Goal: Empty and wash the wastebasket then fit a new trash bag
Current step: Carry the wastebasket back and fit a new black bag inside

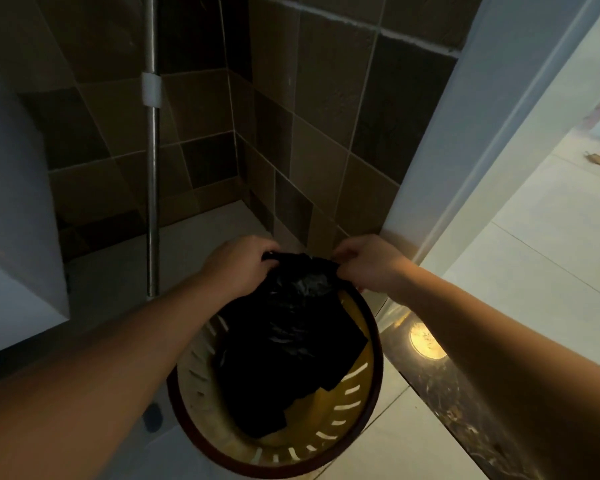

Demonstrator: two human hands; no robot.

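A round yellow wastebasket (355,382) with slotted walls and a dark red rim stands on the floor just below me. A black trash bag (288,344) hangs crumpled into it, its top edge lifted above the far rim. My left hand (238,263) grips the bag's top edge on the left. My right hand (364,263) pinches the same edge on the right. The bag hides most of the basket's inside.
A metal pole (152,174) with a white clip stands upright against the dark tiled wall at left. A white block (14,216) juts out at far left. A pale door frame (465,161) and a dark threshold strip (465,420) run along the right, with lit floor tiles beyond.
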